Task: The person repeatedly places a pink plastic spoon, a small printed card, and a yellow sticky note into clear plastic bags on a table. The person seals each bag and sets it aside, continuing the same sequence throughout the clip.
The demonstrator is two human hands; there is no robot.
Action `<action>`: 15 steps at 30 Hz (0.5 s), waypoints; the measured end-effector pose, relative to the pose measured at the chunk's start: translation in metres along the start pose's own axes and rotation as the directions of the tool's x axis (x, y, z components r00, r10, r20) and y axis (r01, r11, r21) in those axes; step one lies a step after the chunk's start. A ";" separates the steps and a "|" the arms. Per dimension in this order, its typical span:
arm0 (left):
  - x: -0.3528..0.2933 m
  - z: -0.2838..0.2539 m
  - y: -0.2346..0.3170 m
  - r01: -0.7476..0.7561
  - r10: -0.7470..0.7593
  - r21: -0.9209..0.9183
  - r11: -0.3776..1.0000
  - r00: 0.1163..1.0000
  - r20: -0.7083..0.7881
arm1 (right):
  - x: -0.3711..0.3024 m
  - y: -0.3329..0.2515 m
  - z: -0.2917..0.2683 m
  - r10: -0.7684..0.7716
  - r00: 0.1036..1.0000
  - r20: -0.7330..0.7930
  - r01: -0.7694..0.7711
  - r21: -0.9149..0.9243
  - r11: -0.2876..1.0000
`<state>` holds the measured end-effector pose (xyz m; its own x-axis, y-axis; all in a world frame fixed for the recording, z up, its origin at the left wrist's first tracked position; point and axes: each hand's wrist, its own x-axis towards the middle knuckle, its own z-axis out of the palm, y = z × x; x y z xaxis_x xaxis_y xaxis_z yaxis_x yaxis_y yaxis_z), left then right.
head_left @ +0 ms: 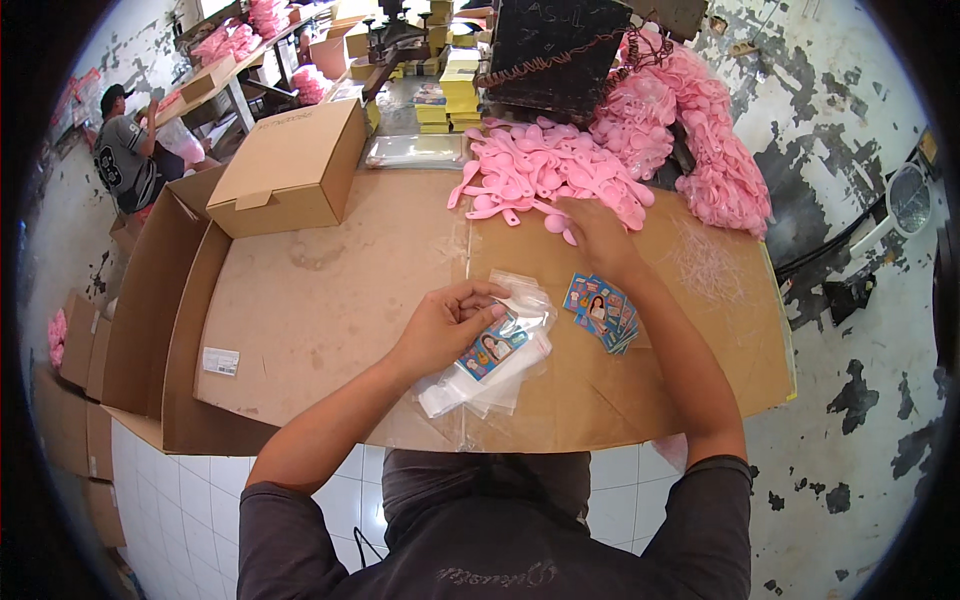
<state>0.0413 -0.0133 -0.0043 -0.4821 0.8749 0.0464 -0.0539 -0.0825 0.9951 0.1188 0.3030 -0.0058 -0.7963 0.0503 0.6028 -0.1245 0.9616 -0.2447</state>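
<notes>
My left hand [445, 325] pinches a clear plastic bag [533, 308] between thumb and fingers. A blue picture card [492, 350] shows at its thumb, apparently inside the bag. More clear bags [452, 392] lie beneath it on the cardboard. My right hand [597, 235] reaches to the near edge of a heap of pink plastic spoons [545, 165]. Its bent fingers are on one pink spoon [555, 223], though the fingertips are partly hidden. Beside my right forearm lies a fanned stack of blue picture cards [603, 308].
A closed cardboard box [285, 165] stands back left, beside an open carton wall [165, 310]. Behind are a pack of clear bags [415, 152], yellow-edged stacks [460, 90], a black box [560, 55] and bagged pink spoons [725, 150]. A person [130, 155] sits far left.
</notes>
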 end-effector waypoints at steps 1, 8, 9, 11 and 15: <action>-0.001 -0.001 0.000 -0.004 0.005 -0.011 1.000 1.000 0.019 | 0.006 -0.001 0.006 -0.012 0.997 0.070 0.017 -0.061 0.998; 0.001 -0.003 0.003 0.033 -0.034 -0.124 0.992 0.999 -0.012 | 0.014 -0.026 -0.010 0.327 0.934 0.141 -0.354 0.272 0.895; -0.001 -0.004 0.003 0.034 -0.037 -0.126 0.991 0.999 -0.020 | 0.013 -0.037 -0.016 0.330 0.931 0.153 -0.358 0.212 0.910; -0.004 -0.006 0.003 0.007 -0.008 -0.142 0.990 1.000 -0.007 | 0.010 -0.065 -0.030 0.331 0.928 0.173 -0.357 0.154 0.921; -0.003 0.002 0.005 -0.010 0.012 -0.204 0.979 1.000 0.011 | -0.010 -0.113 -0.042 0.355 0.874 0.330 -0.485 0.603 0.633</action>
<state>0.0443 -0.0156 0.0005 -0.4730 0.8790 0.0597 -0.2267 -0.1869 0.9559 0.1660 0.2053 0.0477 -0.9361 0.2966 0.1891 -0.0494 0.4216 -0.9055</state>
